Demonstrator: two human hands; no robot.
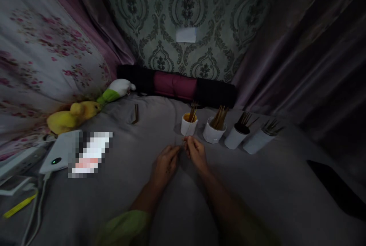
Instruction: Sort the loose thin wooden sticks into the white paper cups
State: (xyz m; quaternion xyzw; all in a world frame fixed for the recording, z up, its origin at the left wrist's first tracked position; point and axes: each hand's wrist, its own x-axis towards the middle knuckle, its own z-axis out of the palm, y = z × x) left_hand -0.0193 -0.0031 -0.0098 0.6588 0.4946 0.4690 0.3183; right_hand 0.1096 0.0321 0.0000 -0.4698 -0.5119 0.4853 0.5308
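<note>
White cup just far side, handling thin stick pinched in right hand, with left hand closed (contents unclear), probably needing steadiness next.

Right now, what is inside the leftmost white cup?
Thin brown sticks stand in the leftmost white cup; orange shows beside them. Its near side hides their lower ends and the bottom.
</note>
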